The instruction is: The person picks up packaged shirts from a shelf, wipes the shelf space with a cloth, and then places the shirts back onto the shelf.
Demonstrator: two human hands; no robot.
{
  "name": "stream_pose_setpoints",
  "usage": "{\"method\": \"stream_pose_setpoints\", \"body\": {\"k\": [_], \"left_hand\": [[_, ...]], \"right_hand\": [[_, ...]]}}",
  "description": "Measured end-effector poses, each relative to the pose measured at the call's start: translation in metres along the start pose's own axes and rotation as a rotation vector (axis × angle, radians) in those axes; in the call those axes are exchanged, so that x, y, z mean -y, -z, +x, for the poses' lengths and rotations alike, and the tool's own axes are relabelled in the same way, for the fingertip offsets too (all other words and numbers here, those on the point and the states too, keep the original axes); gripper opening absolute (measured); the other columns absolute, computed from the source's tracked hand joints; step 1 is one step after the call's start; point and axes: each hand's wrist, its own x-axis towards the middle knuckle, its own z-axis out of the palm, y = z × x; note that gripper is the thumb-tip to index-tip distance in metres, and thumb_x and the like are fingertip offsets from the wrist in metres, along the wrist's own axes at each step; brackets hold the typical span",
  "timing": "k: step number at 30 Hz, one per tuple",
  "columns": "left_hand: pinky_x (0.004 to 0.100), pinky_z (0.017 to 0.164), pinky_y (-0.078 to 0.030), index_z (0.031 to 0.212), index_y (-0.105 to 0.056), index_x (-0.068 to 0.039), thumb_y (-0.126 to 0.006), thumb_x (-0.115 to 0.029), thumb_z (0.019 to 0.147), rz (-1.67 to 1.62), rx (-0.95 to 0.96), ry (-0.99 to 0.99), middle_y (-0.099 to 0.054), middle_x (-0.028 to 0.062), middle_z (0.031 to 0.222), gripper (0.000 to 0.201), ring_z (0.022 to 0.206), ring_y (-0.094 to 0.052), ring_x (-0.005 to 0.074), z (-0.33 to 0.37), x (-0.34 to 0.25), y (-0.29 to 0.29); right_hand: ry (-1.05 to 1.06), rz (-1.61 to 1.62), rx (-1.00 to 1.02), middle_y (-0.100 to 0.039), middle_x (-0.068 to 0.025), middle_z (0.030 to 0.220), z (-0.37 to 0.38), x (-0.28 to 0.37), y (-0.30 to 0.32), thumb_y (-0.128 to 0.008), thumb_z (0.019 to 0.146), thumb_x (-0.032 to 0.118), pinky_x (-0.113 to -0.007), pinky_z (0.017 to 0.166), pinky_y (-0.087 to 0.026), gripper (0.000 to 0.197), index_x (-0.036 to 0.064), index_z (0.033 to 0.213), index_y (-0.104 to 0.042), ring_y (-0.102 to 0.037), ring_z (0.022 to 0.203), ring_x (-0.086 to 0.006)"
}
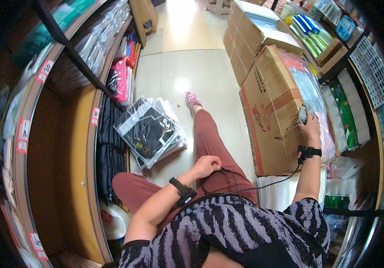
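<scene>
My left hand (pixel 207 166) is closed in front of my thigh, with a thin black cable (pixel 234 179) at its fingertips. That cable runs across my lap toward the band on my right wrist. My right hand (pixel 310 128) reaches over a big open cardboard box (pixel 272 116) at the right. Its fingers are closed on a small grey crumpled thing (pixel 305 112), whose kind I cannot make out. Beneath that hand, clear plastic-wrapped packs (pixel 310 91) in pink and light blue fill the box.
A stack of plastic-bagged black garments (pixel 149 131) lies on the tiled floor (pixel 169 76) left of my foot. Shelves (pixel 82 178) line the left side. More cartons (pixel 241 38) stand beyond the box, and a right rack holds green-and-white packs (pixel 346 111).
</scene>
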Motion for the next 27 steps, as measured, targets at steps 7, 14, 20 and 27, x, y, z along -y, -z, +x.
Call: {"method": "stream_pose_setpoints", "body": {"k": [7, 14, 20, 27], "left_hand": [[0.0299, 0.072, -0.043, 0.094, -0.057, -0.003, -0.054, -0.012, 0.075, 0.001, 0.172, -0.083, -0.061, 0.0103, 0.082, 0.021, 0.079, -0.056, 0.0189, -0.013, -0.015, -0.028], [0.0289, 0.077, -0.044, 0.105, -0.053, -0.004, -0.056, -0.013, 0.078, -0.052, -0.186, 0.143, -0.059, 0.0103, 0.093, 0.029, 0.087, -0.056, 0.0185, -0.090, 0.014, 0.033], [0.0344, 0.080, -0.042, 0.100, -0.054, -0.002, -0.057, -0.009, 0.073, 0.341, -0.766, 0.271, -0.056, 0.0134, 0.098, 0.028, 0.090, -0.054, 0.0282, -0.205, 0.014, 0.058], [0.0359, 0.085, -0.040, 0.095, -0.056, -0.002, -0.060, -0.007, 0.071, 0.562, -1.002, 0.389, -0.051, 0.0128, 0.105, 0.025, 0.098, -0.048, 0.0306, -0.253, 0.018, 0.021]], "right_hand": [[0.093, 0.036, 0.001, -0.036, -0.0191, 0.127, 0.035, -0.040, -0.017, -0.062, 0.069, 0.034, -0.042, 0.094, -0.032, 0.066, 0.0135, 0.127, -0.036, -0.038, 0.113, -0.0349], [0.323, 0.980, 0.068, -0.053, -0.0125, 0.112, 0.042, -0.001, 0.013, -0.053, 0.083, 0.024, -0.029, 0.080, -0.042, 0.041, 0.0014, 0.117, -0.045, -0.050, 0.102, -0.0205], [0.580, 1.541, 0.584, -0.055, -0.0127, 0.104, -0.041, 0.183, 0.069, -0.045, 0.087, 0.028, -0.028, 0.075, -0.047, 0.039, 0.0004, 0.115, -0.045, -0.057, 0.091, -0.0175], [0.564, 1.423, 1.284, -0.057, -0.0106, 0.094, -0.103, 0.334, -0.055, -0.047, 0.086, 0.027, -0.028, 0.069, -0.048, 0.033, 0.0007, 0.107, -0.047, -0.057, 0.081, -0.0177]]}}
